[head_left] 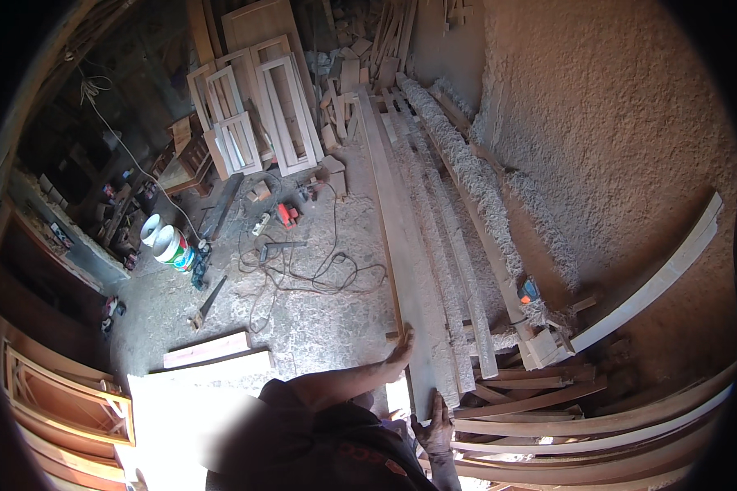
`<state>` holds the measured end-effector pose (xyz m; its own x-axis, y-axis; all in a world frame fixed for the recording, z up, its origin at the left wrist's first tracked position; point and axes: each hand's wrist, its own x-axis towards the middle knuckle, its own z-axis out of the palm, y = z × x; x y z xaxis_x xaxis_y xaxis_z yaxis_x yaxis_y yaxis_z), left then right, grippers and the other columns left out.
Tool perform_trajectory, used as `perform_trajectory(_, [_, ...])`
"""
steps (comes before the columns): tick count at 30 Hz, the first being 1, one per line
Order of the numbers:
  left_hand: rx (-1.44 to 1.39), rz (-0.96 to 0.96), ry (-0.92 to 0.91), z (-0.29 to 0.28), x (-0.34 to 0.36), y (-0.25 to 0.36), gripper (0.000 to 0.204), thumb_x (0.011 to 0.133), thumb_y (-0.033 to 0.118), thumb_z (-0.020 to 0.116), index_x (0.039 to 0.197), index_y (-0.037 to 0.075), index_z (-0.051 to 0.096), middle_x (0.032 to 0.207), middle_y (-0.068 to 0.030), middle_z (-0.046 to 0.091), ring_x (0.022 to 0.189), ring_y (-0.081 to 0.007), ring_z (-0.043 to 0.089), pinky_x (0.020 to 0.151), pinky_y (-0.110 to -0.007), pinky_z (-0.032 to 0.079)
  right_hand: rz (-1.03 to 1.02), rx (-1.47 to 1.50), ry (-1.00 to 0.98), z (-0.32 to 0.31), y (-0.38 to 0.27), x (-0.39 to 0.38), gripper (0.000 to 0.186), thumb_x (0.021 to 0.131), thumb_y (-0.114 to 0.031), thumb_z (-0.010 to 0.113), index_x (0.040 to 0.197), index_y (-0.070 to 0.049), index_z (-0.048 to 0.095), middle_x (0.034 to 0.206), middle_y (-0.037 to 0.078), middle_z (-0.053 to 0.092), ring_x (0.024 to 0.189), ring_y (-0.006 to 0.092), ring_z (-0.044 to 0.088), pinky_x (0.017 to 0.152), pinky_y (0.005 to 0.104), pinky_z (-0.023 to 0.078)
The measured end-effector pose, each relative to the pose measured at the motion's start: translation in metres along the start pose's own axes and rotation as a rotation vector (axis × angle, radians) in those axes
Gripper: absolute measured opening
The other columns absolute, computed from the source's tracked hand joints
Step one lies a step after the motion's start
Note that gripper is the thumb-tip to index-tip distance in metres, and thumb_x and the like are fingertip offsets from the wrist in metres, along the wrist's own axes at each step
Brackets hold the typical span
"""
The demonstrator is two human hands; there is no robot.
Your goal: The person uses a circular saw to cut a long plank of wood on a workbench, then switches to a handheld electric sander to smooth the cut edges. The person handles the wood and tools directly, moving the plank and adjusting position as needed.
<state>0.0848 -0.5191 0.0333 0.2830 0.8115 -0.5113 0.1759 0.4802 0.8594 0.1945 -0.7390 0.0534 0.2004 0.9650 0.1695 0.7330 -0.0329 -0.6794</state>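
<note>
A long flat wooden plank (404, 245) stretches away from me, lying on a row of boards. My left hand (401, 350) is closed on the plank's left edge, a little way up from its near end. At that near end my right hand (436, 427) grips the right corner, with the thumb toward the left and the fingers along the wood. The undersides of both hands are hidden. To the right of the plank run narrower, dusty boards (458, 282) covered in shavings.
Wood shavings (467, 176) heap along a beam by the rough wall. A power tool with an orange part (529, 290) rests there. Tangled cables (303, 274), a red tool (287, 215) and white buckets (170, 243) are on the floor. Wooden frames (287, 114) lean at the back; stacked boards (540, 446) lie at lower right.
</note>
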Motion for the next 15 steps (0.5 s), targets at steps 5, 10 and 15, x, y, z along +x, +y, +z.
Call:
perform_trajectory(5, [0.082, -0.019, -0.205, -0.057, -0.001, -0.01, 0.083, 0.105, 0.072, 0.033, 0.168, 0.018, 0.021, 0.173, -0.0125, 0.021, 0.156, -0.0259, 0.027, 0.117, -0.045, 0.038, -0.074, -0.327, -0.076, -0.03, -0.014, 0.015, 0.09, 0.089, -0.063, 0.068, 0.157, -0.01, 0.043, 0.159, 0.028, 0.04, 0.142, 0.0464, 0.045, 0.112, 0.066, 0.038])
perform_trajectory(10, [0.45, -0.075, -0.254, -0.16, 0.007, -0.057, 0.065, 0.111, 0.055, 0.035, 0.156, 0.01, 0.045, 0.158, -0.0152, 0.049, 0.142, -0.0256, 0.05, 0.113, -0.038, 0.043, -0.1, -0.372, -0.269, -0.012, -0.03, 0.077, 0.086, 0.1, -0.057, 0.054, 0.161, 0.0, 0.032, 0.167, 0.025, 0.028, 0.156, 0.0436, 0.023, 0.125, 0.062, 0.016])
perform_trajectory(15, [0.914, 0.045, -0.144, -0.298, -0.018, -0.137, 0.047, 0.11, 0.038, 0.041, 0.124, 0.002, 0.068, 0.127, -0.0201, 0.071, 0.12, -0.0308, 0.065, 0.102, -0.042, 0.049, -0.099, -0.372, -0.263, 0.031, -0.042, 0.174, 0.089, 0.101, -0.055, 0.055, 0.165, -0.002, 0.021, 0.17, 0.023, 0.024, 0.159, 0.0402, 0.018, 0.126, 0.0616, 0.012])
